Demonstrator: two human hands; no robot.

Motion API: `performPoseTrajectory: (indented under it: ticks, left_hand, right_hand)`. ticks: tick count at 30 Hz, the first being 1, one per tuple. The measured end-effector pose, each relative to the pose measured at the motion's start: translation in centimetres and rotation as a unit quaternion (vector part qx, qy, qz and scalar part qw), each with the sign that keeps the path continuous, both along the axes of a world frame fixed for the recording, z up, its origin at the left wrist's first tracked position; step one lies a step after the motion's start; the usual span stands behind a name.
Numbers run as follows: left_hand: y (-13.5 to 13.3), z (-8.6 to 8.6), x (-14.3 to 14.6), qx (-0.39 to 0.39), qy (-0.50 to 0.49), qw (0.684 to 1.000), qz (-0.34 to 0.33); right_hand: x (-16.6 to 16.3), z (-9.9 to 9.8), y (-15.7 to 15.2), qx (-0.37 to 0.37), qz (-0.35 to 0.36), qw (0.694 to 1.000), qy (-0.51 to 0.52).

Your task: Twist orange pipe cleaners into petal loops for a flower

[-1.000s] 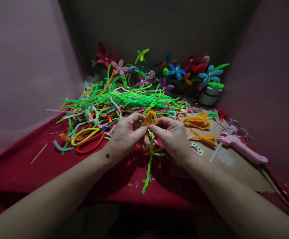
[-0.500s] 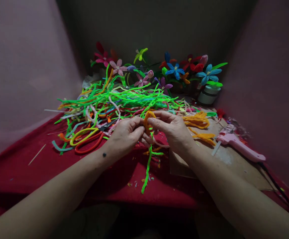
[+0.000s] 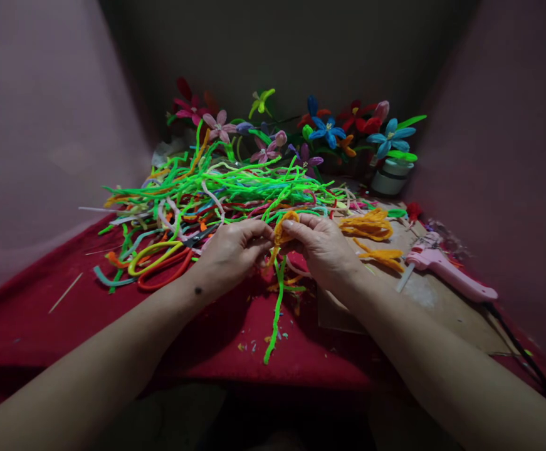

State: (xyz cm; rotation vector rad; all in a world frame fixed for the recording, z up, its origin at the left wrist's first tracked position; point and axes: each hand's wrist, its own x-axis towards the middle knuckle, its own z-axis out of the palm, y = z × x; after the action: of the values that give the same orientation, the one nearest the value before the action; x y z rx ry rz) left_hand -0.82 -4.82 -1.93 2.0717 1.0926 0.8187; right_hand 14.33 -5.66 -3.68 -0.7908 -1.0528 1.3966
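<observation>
My left hand (image 3: 228, 254) and my right hand (image 3: 323, 247) meet above the red cloth (image 3: 42, 319), both pinching a small orange pipe-cleaner loop (image 3: 283, 228) between thumbs and fingertips. A bright green pipe-cleaner stem (image 3: 275, 313) hangs down from the loop toward the cloth's front edge. The fingers of both hands are closed around the join of loop and stem. Just beyond the hands lies a big tangle of coloured pipe cleaners (image 3: 216, 188), mostly green.
Finished pipe-cleaner flowers (image 3: 329, 131) stand at the back, some in a white jar (image 3: 388, 178). Orange loops (image 3: 369, 228) and a pink glue gun (image 3: 446, 269) lie on cardboard (image 3: 442, 307) at right. Scissors with red and yellow handles (image 3: 160, 263) lie left. Thin sticks (image 3: 66, 292) rest on the cloth.
Both hands have turned the orange loop and drawn closer together; the right hand rolled over the top of it. The green stem still hangs below.
</observation>
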Motion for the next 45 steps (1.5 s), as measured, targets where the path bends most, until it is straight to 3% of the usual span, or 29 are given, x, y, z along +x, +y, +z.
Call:
performPoseTrajectory:
  ticks: [2,4,15,20,26,33,36,40,45]
  left_hand:
    - [0.0,-0.2,-0.1,0.117,0.059,0.991,0.006]
    - [-0.1,-0.2,-0.2,0.149,0.089,0.985,0.000]
    - [0.5,0.6,-0.8,0.085,0.080,0.992,-0.037]
    - [0.1,1.2,-0.5,0.000,0.036,0.999,-0.013]
    - [0.0,0.5,0.0,-0.044,0.005,0.999,0.001]
    - [0.0,0.7,-0.2,-0.135,-0.049,0.989,-0.035]
    - [0.0,0.8,-0.2,-0.114,-0.019,0.992,-0.040]
    - [0.0,0.8,-0.2,-0.059,0.010,0.998,-0.032]
    - [-0.2,0.8,-0.3,-0.136,-0.066,0.988,-0.012]
  right_hand:
    - [-0.1,-0.1,0.0,-0.013,-0.004,1.000,0.017]
    - [-0.1,-0.1,0.1,-0.021,-0.007,0.999,0.027]
    - [0.2,0.0,0.1,-0.034,-0.025,0.999,0.014]
    - [0.3,-0.1,0.1,-0.032,-0.050,0.998,0.004]
    - [-0.1,0.3,-0.7,-0.106,-0.040,0.993,-0.012]
    - [0.4,0.3,-0.1,-0.013,-0.034,0.999,0.001]
    - [0.2,0.2,-0.2,-0.054,-0.049,0.997,0.022]
    - [0.0,0.3,-0.4,-0.162,-0.030,0.984,0.062]
    - [0.0,0.1,-0.2,-0.066,-0.031,0.996,0.048]
